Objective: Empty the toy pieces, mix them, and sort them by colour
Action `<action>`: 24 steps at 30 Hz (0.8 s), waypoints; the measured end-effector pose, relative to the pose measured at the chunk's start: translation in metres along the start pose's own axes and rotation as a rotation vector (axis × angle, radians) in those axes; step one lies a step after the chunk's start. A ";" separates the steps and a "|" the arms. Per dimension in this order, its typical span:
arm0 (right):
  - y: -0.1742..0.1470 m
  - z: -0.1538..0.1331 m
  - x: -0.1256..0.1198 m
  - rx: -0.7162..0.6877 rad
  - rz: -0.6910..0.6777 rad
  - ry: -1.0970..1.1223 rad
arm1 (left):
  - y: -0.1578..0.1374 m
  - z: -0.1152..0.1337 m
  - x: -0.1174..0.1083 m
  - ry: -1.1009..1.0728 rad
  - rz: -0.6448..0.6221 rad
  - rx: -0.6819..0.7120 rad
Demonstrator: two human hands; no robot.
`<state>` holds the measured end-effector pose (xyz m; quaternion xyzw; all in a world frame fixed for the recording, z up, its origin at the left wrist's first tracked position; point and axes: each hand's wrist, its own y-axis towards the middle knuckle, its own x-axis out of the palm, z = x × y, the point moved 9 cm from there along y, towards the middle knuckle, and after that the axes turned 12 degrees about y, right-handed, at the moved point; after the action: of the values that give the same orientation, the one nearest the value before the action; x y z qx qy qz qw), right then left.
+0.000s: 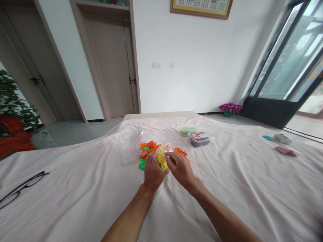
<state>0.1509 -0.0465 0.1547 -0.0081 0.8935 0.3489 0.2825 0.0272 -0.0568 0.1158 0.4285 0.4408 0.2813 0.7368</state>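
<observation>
My left hand (153,170) is wrapped round a small clear plastic box of yellow toy pieces (162,159), tilted up off the bed. At the box's edge, by its clear lid with a red and white label (168,149), my right hand (182,169) has its fingers closed. The fingertips partly hide the rim, so how far the lid is seated cannot be made out. Loose orange snowflake-shaped pieces (151,145) and green pieces (141,164) lie just beyond and left of my hands. More orange pieces (182,152) show behind my right hand.
Empty clear plastic containers (130,148) lie on the left of the pink-white sheet (106,188). Farther right stand a lidded box of purple pieces (199,139) and a box of green pieces (187,130). Eyeglasses (22,188) rest far left; a pink cloth (286,151) lies far right.
</observation>
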 end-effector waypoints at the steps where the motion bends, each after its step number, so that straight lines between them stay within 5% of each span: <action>1: 0.000 0.001 0.000 0.007 0.023 -0.002 | 0.000 -0.001 0.001 -0.008 0.002 -0.013; 7: 0.006 0.006 -0.003 0.044 0.136 -0.083 | -0.005 -0.008 0.006 -0.040 0.004 -0.097; 12: 0.023 0.039 -0.055 0.227 0.487 -0.018 | -0.014 -0.033 0.011 -0.122 -0.016 -0.266; 16: 0.021 0.083 -0.080 0.297 0.622 0.141 | -0.016 -0.039 0.014 -0.260 -0.029 -0.323; 20: -0.009 0.132 -0.076 0.365 0.684 0.234 | -0.014 -0.033 0.016 -0.386 -0.067 -0.324; 24: -0.028 0.154 -0.053 0.359 0.566 0.205 | -0.002 -0.021 0.008 -0.279 -0.073 -0.156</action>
<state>0.2782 0.0194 0.0730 0.2550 0.9311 0.2481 0.0804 0.0126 -0.0435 0.1053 0.3884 0.3264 0.2255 0.8317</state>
